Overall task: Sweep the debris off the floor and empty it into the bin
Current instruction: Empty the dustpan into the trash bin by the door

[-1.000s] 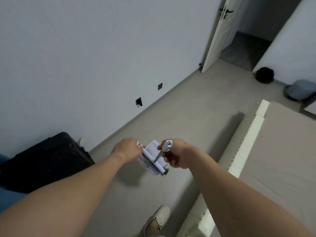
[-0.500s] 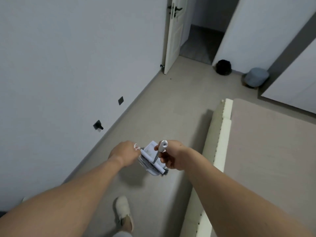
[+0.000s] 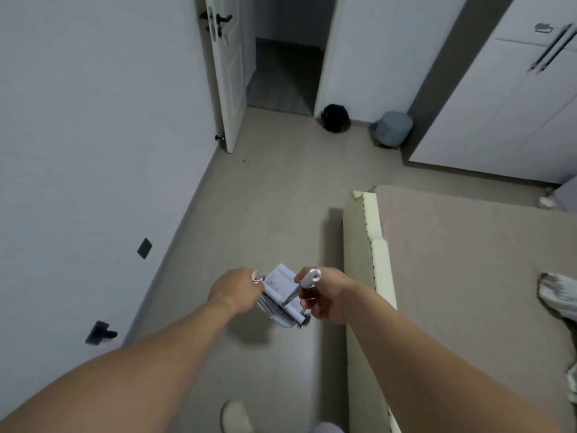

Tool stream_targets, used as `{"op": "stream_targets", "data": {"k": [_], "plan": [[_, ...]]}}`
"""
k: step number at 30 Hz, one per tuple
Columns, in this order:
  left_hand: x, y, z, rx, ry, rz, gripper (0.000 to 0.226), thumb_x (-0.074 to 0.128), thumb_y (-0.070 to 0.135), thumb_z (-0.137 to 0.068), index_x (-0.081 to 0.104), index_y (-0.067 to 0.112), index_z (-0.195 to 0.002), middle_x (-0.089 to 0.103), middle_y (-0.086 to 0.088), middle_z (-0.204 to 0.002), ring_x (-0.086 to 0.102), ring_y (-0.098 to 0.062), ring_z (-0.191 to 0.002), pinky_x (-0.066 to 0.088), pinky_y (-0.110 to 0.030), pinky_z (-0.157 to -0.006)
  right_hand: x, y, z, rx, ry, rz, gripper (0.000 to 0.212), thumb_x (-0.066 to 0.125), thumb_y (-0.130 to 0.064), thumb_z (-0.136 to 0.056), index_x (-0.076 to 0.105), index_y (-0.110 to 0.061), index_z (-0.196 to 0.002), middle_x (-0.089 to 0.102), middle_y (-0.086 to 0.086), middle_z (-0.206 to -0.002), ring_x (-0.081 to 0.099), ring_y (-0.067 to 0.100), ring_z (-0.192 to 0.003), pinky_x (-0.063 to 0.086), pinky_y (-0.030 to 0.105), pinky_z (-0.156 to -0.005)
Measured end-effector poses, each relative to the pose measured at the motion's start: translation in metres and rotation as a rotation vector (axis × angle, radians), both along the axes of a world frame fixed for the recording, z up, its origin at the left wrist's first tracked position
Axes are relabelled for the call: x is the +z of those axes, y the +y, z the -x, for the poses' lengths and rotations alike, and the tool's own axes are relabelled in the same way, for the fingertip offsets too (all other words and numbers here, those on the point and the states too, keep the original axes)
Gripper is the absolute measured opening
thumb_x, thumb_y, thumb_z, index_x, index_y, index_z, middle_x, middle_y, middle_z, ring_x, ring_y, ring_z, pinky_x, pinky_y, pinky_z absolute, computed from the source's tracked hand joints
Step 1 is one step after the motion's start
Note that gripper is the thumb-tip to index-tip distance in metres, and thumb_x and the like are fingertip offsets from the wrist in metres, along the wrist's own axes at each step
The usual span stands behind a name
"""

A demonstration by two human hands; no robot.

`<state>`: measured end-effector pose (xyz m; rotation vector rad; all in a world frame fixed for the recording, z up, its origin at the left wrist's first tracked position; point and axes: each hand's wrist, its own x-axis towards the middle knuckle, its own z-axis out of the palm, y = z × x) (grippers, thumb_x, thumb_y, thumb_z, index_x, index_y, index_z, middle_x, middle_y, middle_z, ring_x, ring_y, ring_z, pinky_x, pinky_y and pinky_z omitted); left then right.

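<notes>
We are gripping the dustpan's handle (image 3: 258,278) in our left hand (image 3: 233,290) and the broom handle (image 3: 307,281) in our right hand (image 3: 324,295), fingers curled around each. The white dustpan (image 3: 282,287) and dark bristles (image 3: 281,314) are hanging above the floor (image 3: 268,198), partly hidden behind our hands. Any debris inside is too blurred to make out. A black bin (image 3: 336,118) is sitting by the open door (image 3: 228,70), beside a grey stool (image 3: 393,129). The bed (image 3: 452,260) is running off the right edge.
</notes>
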<state>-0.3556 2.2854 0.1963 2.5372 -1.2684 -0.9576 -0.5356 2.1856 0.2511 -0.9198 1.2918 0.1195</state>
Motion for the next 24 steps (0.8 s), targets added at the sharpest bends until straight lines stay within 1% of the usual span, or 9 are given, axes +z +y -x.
{"op": "stream_targets", "data": {"k": [3, 6, 10, 12, 15, 17, 20, 22, 24], "plan": [[0.001, -0.063, -0.036, -0.055, -0.014, -0.013, 0.027, 0.050, 0.034, -0.081, 0.061, 0.017, -0.064, 0.070, -0.001, -0.068, 0.068, -0.024, -0.068, 0.049, -0.030, -0.058, 0.001, -0.051, -0.027, -0.076, -0.010, 0.006, 0.011, 0.052, -0.016, -0.082, 0.063, -0.017, -0.082, 0.059, 0.006, -0.067, 0.053, 0.018, -0.048, 0.030, 0.022, -0.049], [0.001, -0.131, -0.067, -0.097, -0.021, -0.025, 0.026, 0.050, 0.034, -0.081, 0.062, 0.018, -0.063, 0.068, 0.001, -0.064, 0.067, -0.022, -0.065, 0.046, -0.029, -0.056, -0.004, -0.113, -0.048, -0.132, -0.036, 0.014, 0.012, 0.049, -0.012, -0.079, 0.060, -0.016, -0.083, 0.057, 0.009, -0.066, 0.053, 0.019, -0.049, 0.030, 0.022, -0.049], [-0.006, -0.234, -0.106, -0.131, -0.033, -0.034, 0.026, 0.052, 0.031, -0.081, 0.057, 0.015, -0.061, 0.064, 0.001, -0.062, 0.063, -0.023, -0.064, 0.036, -0.028, -0.052, -0.021, -0.214, -0.074, -0.158, -0.040, 0.019, 0.015, 0.051, -0.015, -0.079, 0.064, -0.015, -0.086, 0.058, 0.008, -0.069, 0.053, 0.019, -0.051, 0.033, 0.021, -0.046], [-0.007, -0.286, -0.121, -0.131, -0.021, -0.037, 0.027, 0.052, 0.033, -0.081, 0.058, 0.015, -0.061, 0.066, 0.001, -0.063, 0.065, -0.024, -0.066, 0.042, -0.029, -0.055, -0.029, -0.268, -0.087, -0.166, -0.051, 0.011, 0.018, 0.051, -0.016, -0.079, 0.065, -0.015, -0.090, 0.058, 0.007, -0.069, 0.053, 0.018, -0.051, 0.033, 0.021, -0.045], [-0.005, -0.358, -0.139, -0.111, -0.008, -0.031, 0.027, 0.049, 0.034, -0.080, 0.061, 0.017, -0.063, 0.070, 0.000, -0.067, 0.069, -0.023, -0.068, 0.054, -0.031, -0.064, -0.034, -0.346, -0.107, -0.151, -0.061, -0.016, 0.021, 0.050, -0.016, -0.081, 0.066, -0.014, -0.095, 0.057, 0.007, -0.068, 0.053, 0.018, -0.051, 0.033, 0.021, -0.045], [0.002, -0.410, -0.149, -0.115, 0.000, -0.033, 0.028, 0.049, 0.032, -0.083, 0.057, 0.019, -0.060, 0.071, -0.001, -0.070, 0.070, -0.025, -0.071, 0.057, -0.034, -0.069, -0.030, -0.399, -0.119, -0.141, -0.069, -0.038, 0.020, 0.051, -0.017, -0.080, 0.065, -0.015, -0.095, 0.057, 0.007, -0.068, 0.053, 0.019, -0.051, 0.032, 0.021, -0.046], [0.009, -0.481, -0.166, -0.142, -0.032, -0.016, 0.032, 0.051, 0.030, -0.088, 0.053, 0.023, -0.057, 0.071, 0.000, -0.073, 0.070, -0.027, -0.077, 0.056, -0.034, -0.071, -0.022, -0.471, -0.142, -0.129, -0.075, -0.041, 0.016, 0.053, -0.019, -0.081, 0.064, -0.017, -0.093, 0.057, 0.007, -0.066, 0.054, 0.018, -0.049, 0.031, 0.020, -0.046], [0.009, -0.531, -0.180, -0.152, -0.050, -0.009, 0.031, 0.051, 0.030, -0.089, 0.053, 0.023, -0.059, 0.070, 0.001, -0.074, 0.068, -0.028, -0.079, 0.051, -0.032, -0.065, -0.017, -0.521, -0.157, -0.140, -0.063, -0.045, 0.015, 0.053, -0.019, -0.082, 0.064, -0.018, -0.092, 0.057, 0.006, -0.065, 0.054, 0.018, -0.049, 0.031, 0.019, -0.046], [0.006, -0.577, -0.196, -0.152, -0.073, 0.000, 0.029, 0.052, 0.031, -0.090, 0.051, 0.021, -0.063, 0.071, -0.003, -0.083, 0.067, -0.031, -0.084, 0.044, -0.032, -0.062, -0.015, -0.566, -0.172, -0.164, -0.044, -0.048, 0.015, 0.053, -0.019, -0.082, 0.065, -0.020, -0.091, 0.057, 0.004, -0.064, 0.053, 0.018, -0.049, 0.031, 0.018, -0.046]]}}
